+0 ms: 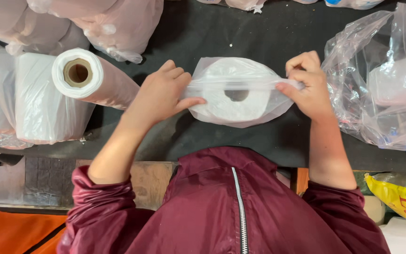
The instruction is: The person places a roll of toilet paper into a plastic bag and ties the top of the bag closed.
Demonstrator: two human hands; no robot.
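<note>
A white paper roll (229, 106) sits upright inside a thin clear plastic bag (233, 70) on the black table (240, 136), its core hole facing up. My left hand (160, 94) pinches the bag's stretched mouth at the left. My right hand (308, 84) pinches the same mouth at the right. The bag's top edge is pulled taut into a flat band between the two hands, across the roll's top.
A roll of plastic film on a cardboard core (85, 77) lies at the left beside bagged white rolls (38, 101). More bagged rolls (109, 23) lie at the back left. A large clear bag with rolls (386, 84) lies at the right. A yellow packet (400, 195) sits below the table edge.
</note>
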